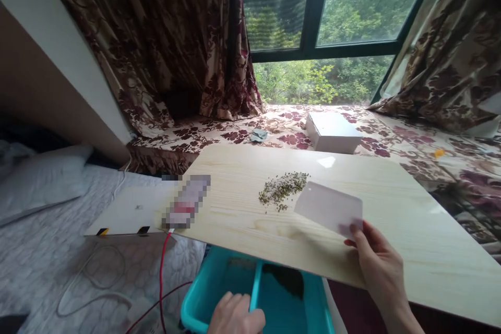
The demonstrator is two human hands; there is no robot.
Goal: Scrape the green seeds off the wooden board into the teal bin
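Note:
In my right hand [379, 261] is a thin, translucent white plastic sheet [329, 206], pinched at its near right corner between thumb and fingers. Its far left end is close to a loose pile of small green and white grains [284, 189], perhaps beans mixed with rice, spread on the pale wooden tabletop [235, 224]. Below the table's front edge stands a teal bin [191, 295] with two compartments. My left hand [237, 315] is closed at its middle divider, fingers curled, partly cut off by the frame. A dark mass [285, 279] lies in the right compartment.
A blurred-out phone-like device [190, 201] with a red cable [162, 276] lies at the table's left end, beside a white box [135, 211] on the bed. Behind the table, another white box [332, 130] and a greenish cloth [258, 135] rest on the flowered window seat.

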